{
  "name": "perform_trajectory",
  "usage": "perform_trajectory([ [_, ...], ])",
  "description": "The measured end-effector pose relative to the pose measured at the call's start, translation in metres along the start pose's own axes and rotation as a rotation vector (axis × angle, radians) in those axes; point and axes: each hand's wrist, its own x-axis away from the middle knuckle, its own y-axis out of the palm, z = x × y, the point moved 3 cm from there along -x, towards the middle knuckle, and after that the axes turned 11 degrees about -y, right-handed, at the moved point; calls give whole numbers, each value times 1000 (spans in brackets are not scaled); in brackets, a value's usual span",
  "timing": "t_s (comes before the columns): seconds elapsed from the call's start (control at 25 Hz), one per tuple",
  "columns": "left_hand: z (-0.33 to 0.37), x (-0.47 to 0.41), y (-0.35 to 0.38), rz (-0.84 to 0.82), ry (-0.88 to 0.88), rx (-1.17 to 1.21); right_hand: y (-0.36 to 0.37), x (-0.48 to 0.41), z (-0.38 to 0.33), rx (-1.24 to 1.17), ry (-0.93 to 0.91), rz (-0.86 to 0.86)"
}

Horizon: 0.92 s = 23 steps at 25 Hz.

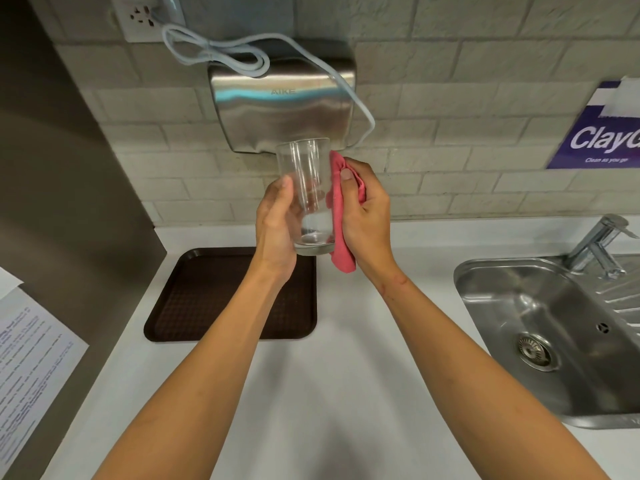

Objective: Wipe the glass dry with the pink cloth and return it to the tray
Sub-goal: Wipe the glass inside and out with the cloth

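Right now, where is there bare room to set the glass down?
The brown tray lies bare beneath the left hand. White counter between tray and sink is bare too. Both hands crowd the glass and pink cloth.

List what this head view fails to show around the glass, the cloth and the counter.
- Glass: wet or dry, too clear to tell.
- Pink cloth: mostly hidden by the right hand.
- Purple sign: cut off by the right edge.
- Paper sheet: print too blurred.
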Motion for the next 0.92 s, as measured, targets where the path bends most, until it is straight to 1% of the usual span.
perform_trajectory([
  [0.12, -1, 0, 5, -12, -15, -47, 4, -3, -2, 19, -32, -31],
  [0.2, -2, -1, 4, -22, -37, -6, 5, -3, -2, 14, -24, -47],
  [0.36, -6, 0, -5, -92, -56, 131, 3, 10, 10, -37, 111, -105],
  [0.48, -5, 1, -13, -54, -89, 190, -1, 33, 14, -6, 138, -159],
  [0.6, -4, 2, -17, -63, -77, 201, -5, 41, 7, -30, 85, -146],
  [0.72, -4, 8, -10, -159, -85, 252, -1, 21, -3, -70, 17, -126],
  [0.8, -1, 10, -3, -190, -109, 285, 3, 6, -5, -103, 48, -94],
  [0.92, -1, 8, 1, -110, -110, 187, 6, 2, -1, -165, 168, -80],
])
